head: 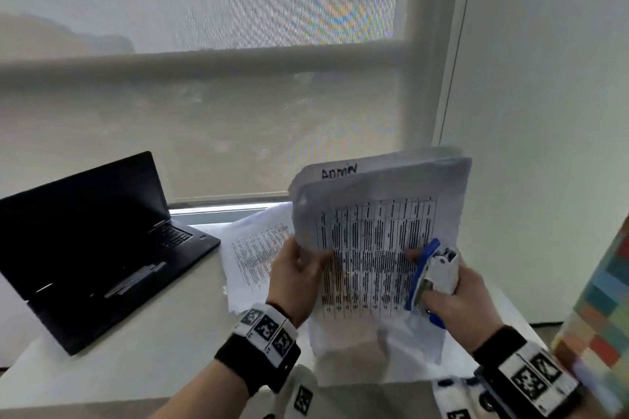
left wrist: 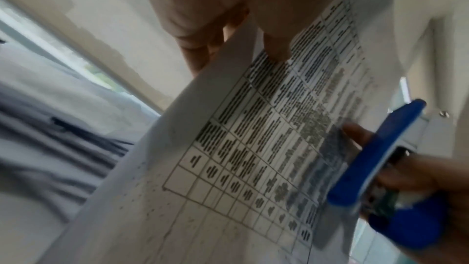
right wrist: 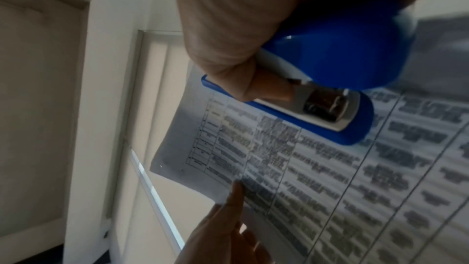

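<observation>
A sheaf of printed pages [head: 371,248] with a table on the top sheet is held up above the desk; a page behind it reads "ADMIN". My left hand [head: 299,274] pinches the sheaf's left edge, thumb on the front, as the left wrist view shows on the pages [left wrist: 241,148]. My right hand [head: 456,299] grips a blue and white stapler [head: 430,274] against the right edge of the sheaf. In the right wrist view the stapler [right wrist: 317,91] lies over the printed table [right wrist: 304,178], fingers curled round it.
An open black laptop [head: 98,241] with a dark screen stands on the white desk [head: 143,343] at left. More printed sheets [head: 252,255] lie on the desk behind my left hand. A window with a mesh blind fills the back; a coloured chart [head: 602,309] is at far right.
</observation>
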### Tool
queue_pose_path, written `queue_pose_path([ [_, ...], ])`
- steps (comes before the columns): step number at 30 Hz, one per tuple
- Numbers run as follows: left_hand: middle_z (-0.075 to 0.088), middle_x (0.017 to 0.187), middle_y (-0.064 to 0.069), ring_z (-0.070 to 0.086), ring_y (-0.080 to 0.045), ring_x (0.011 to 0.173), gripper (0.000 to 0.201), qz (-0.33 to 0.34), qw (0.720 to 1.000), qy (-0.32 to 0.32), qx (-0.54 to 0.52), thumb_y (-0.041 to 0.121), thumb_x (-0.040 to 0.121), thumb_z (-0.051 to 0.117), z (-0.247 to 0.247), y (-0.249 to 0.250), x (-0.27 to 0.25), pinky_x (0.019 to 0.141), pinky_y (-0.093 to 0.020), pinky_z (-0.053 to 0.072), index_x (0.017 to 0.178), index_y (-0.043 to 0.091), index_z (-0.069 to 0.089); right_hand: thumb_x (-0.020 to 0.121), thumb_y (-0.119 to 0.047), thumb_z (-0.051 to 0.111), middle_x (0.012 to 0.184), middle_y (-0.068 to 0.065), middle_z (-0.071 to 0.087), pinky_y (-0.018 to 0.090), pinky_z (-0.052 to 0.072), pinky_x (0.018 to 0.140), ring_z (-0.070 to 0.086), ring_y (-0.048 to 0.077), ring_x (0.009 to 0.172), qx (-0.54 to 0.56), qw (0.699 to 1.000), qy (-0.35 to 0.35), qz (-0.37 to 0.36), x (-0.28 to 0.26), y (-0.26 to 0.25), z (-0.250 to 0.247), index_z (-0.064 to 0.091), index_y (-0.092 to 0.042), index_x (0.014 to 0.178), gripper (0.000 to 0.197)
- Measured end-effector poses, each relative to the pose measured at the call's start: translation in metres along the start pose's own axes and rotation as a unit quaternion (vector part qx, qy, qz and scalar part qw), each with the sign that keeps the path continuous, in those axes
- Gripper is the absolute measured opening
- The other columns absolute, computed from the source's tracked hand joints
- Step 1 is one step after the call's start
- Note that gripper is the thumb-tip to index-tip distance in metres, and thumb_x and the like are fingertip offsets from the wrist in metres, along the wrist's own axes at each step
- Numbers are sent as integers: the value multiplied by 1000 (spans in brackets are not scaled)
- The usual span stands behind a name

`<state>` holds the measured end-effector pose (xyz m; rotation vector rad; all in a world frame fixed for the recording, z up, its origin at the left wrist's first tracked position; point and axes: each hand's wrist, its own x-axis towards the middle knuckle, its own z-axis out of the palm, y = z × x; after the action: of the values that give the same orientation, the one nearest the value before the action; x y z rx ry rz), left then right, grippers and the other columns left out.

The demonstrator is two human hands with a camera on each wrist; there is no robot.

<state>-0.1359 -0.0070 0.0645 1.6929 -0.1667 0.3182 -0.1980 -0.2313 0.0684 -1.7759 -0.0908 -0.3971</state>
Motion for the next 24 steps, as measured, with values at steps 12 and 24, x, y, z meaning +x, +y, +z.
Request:
queue_pose_path([
  [12, 58, 103, 7, 63, -6, 87, 39, 61, 998, 27, 13, 24, 89, 69, 8, 27, -1, 71, -24, 53, 115, 20, 40, 57, -5, 61, 119, -11, 46, 8, 47, 70, 59, 10, 94, -25, 995, 17, -90, -6, -21, -3, 70, -18, 89, 36],
  [24, 59, 94, 14, 53, 16, 82, 19, 187, 982, 17, 10, 23, 89, 47, 8, 51, 5, 72, -3, 39, 108, 19, 50, 55, -5, 56, 109, -4, 50, 13, 46, 61, 58, 2, 83, -2, 988, 71, -134, 4, -41, -7, 71, -30, 84, 41],
])
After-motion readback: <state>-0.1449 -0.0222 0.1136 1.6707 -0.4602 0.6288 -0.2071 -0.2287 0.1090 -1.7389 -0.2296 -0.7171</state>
